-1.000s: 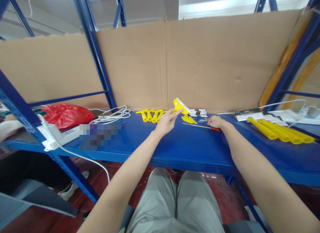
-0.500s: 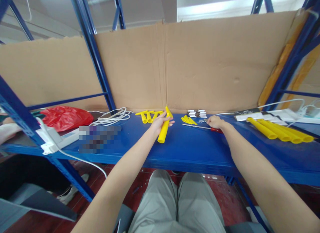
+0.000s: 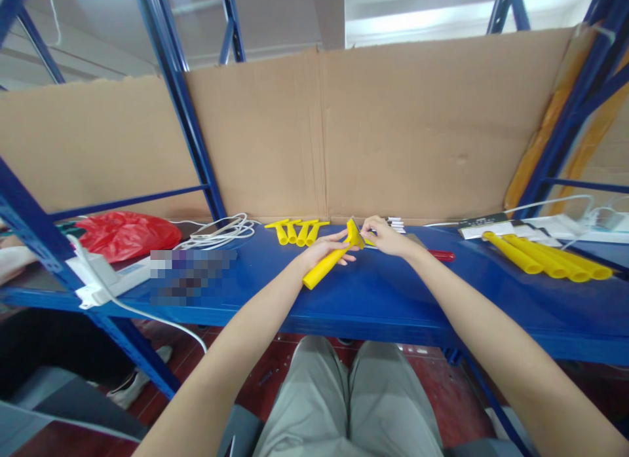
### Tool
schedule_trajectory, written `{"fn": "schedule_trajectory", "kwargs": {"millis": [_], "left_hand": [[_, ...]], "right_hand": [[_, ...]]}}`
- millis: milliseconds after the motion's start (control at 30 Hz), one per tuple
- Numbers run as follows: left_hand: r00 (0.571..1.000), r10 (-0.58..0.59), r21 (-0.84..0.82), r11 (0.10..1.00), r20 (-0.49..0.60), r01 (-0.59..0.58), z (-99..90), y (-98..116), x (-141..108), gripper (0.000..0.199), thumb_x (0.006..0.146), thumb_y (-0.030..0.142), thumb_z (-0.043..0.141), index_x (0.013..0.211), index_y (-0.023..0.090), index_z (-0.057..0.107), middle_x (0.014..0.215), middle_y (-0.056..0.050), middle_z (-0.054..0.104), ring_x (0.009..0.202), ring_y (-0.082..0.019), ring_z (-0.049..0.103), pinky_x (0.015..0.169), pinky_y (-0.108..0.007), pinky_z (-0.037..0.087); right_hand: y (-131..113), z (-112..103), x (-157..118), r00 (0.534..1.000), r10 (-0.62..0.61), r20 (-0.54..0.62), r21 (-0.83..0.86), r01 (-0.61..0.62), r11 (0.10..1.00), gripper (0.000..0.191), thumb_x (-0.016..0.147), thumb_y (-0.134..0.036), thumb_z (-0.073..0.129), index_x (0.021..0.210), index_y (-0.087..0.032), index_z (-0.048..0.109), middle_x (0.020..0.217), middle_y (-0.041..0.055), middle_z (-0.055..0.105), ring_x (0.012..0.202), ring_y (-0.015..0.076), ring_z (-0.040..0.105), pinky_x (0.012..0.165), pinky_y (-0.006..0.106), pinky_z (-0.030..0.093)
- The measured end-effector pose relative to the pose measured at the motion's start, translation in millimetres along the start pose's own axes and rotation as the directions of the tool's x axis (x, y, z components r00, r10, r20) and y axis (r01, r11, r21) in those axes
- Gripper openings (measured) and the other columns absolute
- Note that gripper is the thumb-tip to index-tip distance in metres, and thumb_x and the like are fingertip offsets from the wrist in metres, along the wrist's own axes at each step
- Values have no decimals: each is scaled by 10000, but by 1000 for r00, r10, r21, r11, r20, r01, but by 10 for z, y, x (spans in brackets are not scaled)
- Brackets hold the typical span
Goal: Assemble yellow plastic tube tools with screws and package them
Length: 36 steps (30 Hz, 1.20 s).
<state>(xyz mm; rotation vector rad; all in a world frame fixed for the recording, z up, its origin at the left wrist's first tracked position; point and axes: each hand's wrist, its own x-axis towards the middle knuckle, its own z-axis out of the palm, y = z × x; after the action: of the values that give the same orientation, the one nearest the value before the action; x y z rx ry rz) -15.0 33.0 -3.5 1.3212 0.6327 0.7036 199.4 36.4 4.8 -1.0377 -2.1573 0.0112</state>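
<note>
A yellow scraper (image 3: 323, 271) with a round tube handle and a flared head lies across my left hand (image 3: 328, 247), whose fingers wrap round it below the head. My right hand (image 3: 382, 236) is at the scraper's head, thumb and fingers pinched together. Whatever is between those fingertips is too small to make out. Under my right forearm shows the red handle (image 3: 442, 255) of a screwdriver lying on the blue shelf (image 3: 393, 293). Several more yellow scrapers (image 3: 295, 233) stand in a row behind my left hand.
Several long yellow tubes (image 3: 545, 257) lie at the right. White-and-black packets (image 3: 396, 224) sit behind my right hand. At the left are a coiled white cable (image 3: 228, 231), a power strip (image 3: 122, 274) and a red plastic bag (image 3: 128, 237). Cardboard (image 3: 417, 129) walls the back. Another person sits far left.
My right hand has moved left from beside the screwdriver to the scraper's head. My left hand has tilted the scraper so that its head points right, towards my right hand.
</note>
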Motion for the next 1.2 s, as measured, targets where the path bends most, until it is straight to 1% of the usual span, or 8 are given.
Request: {"fn": "schedule_trajectory", "kwargs": {"millis": [67,167,333,500,767,900,1067,1200], "left_hand": [[1000,8,12,1000,26,-8,2,-10,0,756,817,115,625,1480,222,278,1168,-165,655,747,-189,713,593,-239,564],[999,3,26,1000,42,-4,14,-9,-12,742,822,107,609,1477,229,283,1177,-158,653,769,-193,714,601,-240,563],[999,-7,34,999,35,6,38,4,-34,737,814,86,605,1473,204,299,1161,-175,656,750,-202,715,578,-239,557],[1000,-10,30,999,20,9,52,11,-42,717,823,66,570,1473,196,299,1172,-189,647,752,-209,717,563,-238,553],[999,-33,7,999,34,33,32,8,-38,730,824,81,587,1478,203,286,1144,-176,664,765,-205,716,567,-224,551],[997,-49,-24,998,59,50,29,-1,-32,774,811,81,614,1488,198,256,1100,-174,681,760,-214,716,563,-229,554],[996,-54,-42,997,69,57,50,1,-41,781,819,69,594,1496,199,227,1094,-174,684,753,-214,717,560,-224,551],[997,-60,-31,998,41,61,70,9,-45,752,828,58,572,1490,200,247,1118,-179,674,748,-209,717,568,-227,553]], "right_hand": [[-11,57,-1,999,-31,-16,1,31,1000,126,830,-222,466,715,-207,514,817,43,537,884,191,508,845,362,404],[-3,97,-7,999,-34,-39,1,34,999,121,826,-214,481,708,-213,507,809,38,525,882,194,501,849,372,397],[-23,102,-7,996,-19,-83,18,21,1000,128,826,-198,477,700,-215,493,819,41,532,878,194,507,844,370,399],[-56,107,-2,997,-16,-78,42,19,999,121,830,-207,470,710,-214,480,837,46,545,879,195,511,837,370,402],[-79,127,3,996,-7,-91,87,15,996,121,810,-186,485,692,-213,472,828,42,541,894,197,516,845,368,400],[-87,140,7,993,-17,-120,117,31,993,116,787,-181,515,680,-215,487,804,32,533,869,194,518,843,375,406],[-79,172,13,984,8,-176,172,23,985,116,761,-194,555,662,-216,498,790,25,523,852,193,516,841,382,411],[-75,182,11,984,26,-174,200,9,980,127,761,-213,556,651,-216,493,769,22,514,839,193,515,846,390,410]]}}
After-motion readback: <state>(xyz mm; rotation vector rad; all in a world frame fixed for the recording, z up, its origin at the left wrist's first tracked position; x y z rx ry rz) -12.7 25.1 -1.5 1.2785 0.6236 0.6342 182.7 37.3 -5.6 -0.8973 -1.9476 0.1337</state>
